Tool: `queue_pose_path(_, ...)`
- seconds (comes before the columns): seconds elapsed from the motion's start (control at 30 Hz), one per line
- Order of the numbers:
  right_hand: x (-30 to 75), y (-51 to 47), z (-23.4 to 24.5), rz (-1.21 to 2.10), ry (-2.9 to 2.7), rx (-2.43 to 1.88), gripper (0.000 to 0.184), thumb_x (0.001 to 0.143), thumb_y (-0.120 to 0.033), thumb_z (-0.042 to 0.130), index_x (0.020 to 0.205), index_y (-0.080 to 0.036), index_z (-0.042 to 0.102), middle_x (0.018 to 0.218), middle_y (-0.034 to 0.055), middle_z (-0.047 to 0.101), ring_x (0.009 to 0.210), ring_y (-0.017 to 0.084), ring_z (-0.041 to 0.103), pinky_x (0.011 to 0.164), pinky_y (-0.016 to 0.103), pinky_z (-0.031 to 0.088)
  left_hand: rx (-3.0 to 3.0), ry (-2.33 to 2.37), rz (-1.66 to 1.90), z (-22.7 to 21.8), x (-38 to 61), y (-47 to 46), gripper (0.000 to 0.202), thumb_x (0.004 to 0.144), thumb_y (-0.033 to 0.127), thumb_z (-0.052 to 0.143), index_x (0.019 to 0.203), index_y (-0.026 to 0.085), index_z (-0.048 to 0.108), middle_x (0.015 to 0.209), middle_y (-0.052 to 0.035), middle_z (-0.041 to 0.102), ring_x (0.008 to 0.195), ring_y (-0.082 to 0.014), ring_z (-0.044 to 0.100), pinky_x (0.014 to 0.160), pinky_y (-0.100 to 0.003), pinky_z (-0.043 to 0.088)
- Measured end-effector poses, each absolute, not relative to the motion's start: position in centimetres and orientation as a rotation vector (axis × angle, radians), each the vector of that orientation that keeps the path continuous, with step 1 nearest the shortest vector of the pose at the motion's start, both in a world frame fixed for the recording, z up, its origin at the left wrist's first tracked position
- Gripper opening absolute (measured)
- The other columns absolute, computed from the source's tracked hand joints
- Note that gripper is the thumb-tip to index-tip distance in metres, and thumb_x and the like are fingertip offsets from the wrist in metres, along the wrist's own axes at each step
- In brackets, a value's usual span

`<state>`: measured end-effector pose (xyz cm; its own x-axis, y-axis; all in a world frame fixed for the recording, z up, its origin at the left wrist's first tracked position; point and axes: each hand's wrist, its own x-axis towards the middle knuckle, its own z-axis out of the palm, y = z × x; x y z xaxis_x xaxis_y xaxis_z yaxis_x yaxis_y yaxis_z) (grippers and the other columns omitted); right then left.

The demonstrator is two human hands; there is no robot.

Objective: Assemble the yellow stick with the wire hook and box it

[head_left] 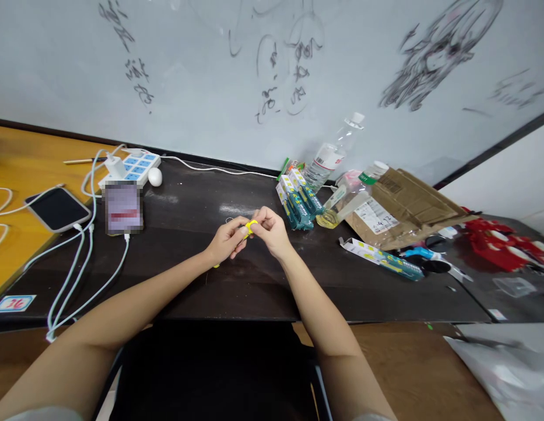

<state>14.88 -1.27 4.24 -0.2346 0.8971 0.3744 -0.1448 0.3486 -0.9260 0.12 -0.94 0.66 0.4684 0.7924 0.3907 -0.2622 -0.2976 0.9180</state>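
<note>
A small bright yellow piece (pixel 251 225) is pinched above the dark desk; its exact kind cannot be made out. My left hand (pixel 227 242) is closed on it from the left, thumb on top. From the other side my right hand (pixel 272 233) grips it between thumb and fingertips, so the fingers hide much of it. Another bit of yellow (pixel 216 266) shows just below my left hand, partly covered. A thin pale loop (pixel 229 220) sticks out above the left fingers. Nearest to my right hand are slim teal-and-white boxes (pixel 298 202) on the desk.
Behind the boxes stand a water bottle (pixel 326 161) and a bottle with yellowish liquid (pixel 353 193). A cardboard parcel (pixel 403 204) leans on the whiteboard (pixel 188 76), with an opened box (pixel 381 257) before it. Left are a power strip (pixel 142 166), phone (pixel 59 209) and white cables (pixel 72 280).
</note>
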Motion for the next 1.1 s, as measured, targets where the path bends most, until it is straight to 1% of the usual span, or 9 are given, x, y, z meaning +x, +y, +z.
queue_pose_path(0.1,14.3,-1.5,4.0,1.065,-1.411,-0.719,0.047,0.064,-0.047,0.079,0.069,-0.022,0.041,0.063,-0.0064,0.045,0.052,0.008,0.042,0.048,0.021,0.039,1.531,0.477,1.129,0.8,0.2,-0.9,0.030,0.092,0.045,0.048,0.099,0.016,0.054,0.060,0.0057,0.052,0.032,-0.0008,0.039,0.029,-0.010,0.029)
queue_pose_path(0.23,15.5,-1.5,4.2,1.167,-1.514,-0.723,0.040,0.070,-0.047,0.074,0.097,-0.023,0.056,0.071,-0.0039,0.052,0.060,0.010,0.050,0.057,0.025,0.046,1.497,0.497,1.142,0.9,0.1,-0.8,0.032,0.091,0.047,0.048,0.097,0.017,0.052,0.061,0.0057,0.053,0.032,-0.0012,0.040,0.028,-0.010,0.029)
queue_pose_path(0.3,16.3,-1.3,4.4,1.217,-1.585,-0.718,0.037,0.075,-0.046,0.069,0.102,-0.022,0.060,0.078,-0.0008,0.057,0.066,0.012,0.053,0.062,0.028,0.049,1.493,0.501,1.134,0.9,0.1,-0.8,0.032,0.091,0.048,0.048,0.097,0.017,0.051,0.055,0.0078,0.050,0.030,-0.0018,0.039,0.028,-0.010,0.029)
queue_pose_path(0.4,16.7,-1.2,4.6,1.229,-1.616,-0.725,0.032,0.075,-0.045,0.070,0.093,-0.020,0.062,0.082,0.0014,0.061,0.067,0.012,0.056,0.063,0.029,0.049,1.502,0.489,1.115,1.0,0.1,-0.9,0.031,0.091,0.048,0.049,0.096,0.017,0.051,0.050,0.0096,0.046,0.029,-0.0016,0.036,0.028,-0.009,0.028)
queue_pose_path(0.5,15.7,-1.3,4.5,1.211,-1.544,-0.714,0.036,0.070,-0.046,0.075,0.077,-0.020,0.051,0.072,-0.0027,0.056,0.059,0.010,0.052,0.055,0.024,0.046,1.506,0.469,1.117,1.0,0.2,-1.0,0.033,0.089,0.048,0.051,0.097,0.016,0.053,0.066,0.0040,0.056,0.033,-0.0006,0.041,0.028,-0.010,0.029)
queue_pose_path(0.6,14.7,-1.5,4.3,1.147,-1.450,-0.697,0.044,0.066,-0.045,0.078,0.072,-0.021,0.041,0.065,-0.0070,0.046,0.053,0.007,0.045,0.049,0.021,0.041,1.503,0.458,1.137,1.1,0.3,-0.9,0.032,0.090,0.046,0.050,0.098,0.015,0.054,0.073,0.0026,0.057,0.035,0.0003,0.042,0.028,-0.009,0.030)
queue_pose_path(0.8,16.4,-1.2,4.1,1.310,-1.538,-0.657,0.042,0.075,-0.042,0.071,0.109,-0.022,0.059,0.077,-0.0024,0.057,0.064,0.011,0.055,0.064,0.027,0.050,1.478,0.437,1.151,1.1,0.2,-0.9,0.032,0.089,0.047,0.051,0.096,0.016,0.051,0.066,0.0054,0.054,0.033,-0.0004,0.041,0.028,-0.009,0.030)
queue_pose_path(0.97,16.8,-1.0,4.1,1.279,-1.586,-0.684,0.029,0.076,-0.041,0.071,0.092,-0.019,0.063,0.080,0.0008,0.064,0.065,0.012,0.057,0.063,0.028,0.050,1.493,0.443,1.127,1.1,0.2,-1.0,0.032,0.090,0.047,0.050,0.096,0.016,0.051,0.066,0.0051,0.054,0.034,0.0000,0.041,0.028,-0.009,0.028)
queue_pose_path(1.1,15.3,-1.4,4.2,1.198,-1.487,-0.676,0.035,0.070,-0.038,0.077,0.073,-0.020,0.047,0.065,-0.0056,0.054,0.054,0.007,0.050,0.052,0.021,0.044,1.511,0.434,1.122,0.8,0.2,-0.9,0.031,0.091,0.045,0.050,0.098,0.016,0.053,0.074,0.0023,0.057,0.036,0.0002,0.043,0.028,-0.009,0.031)
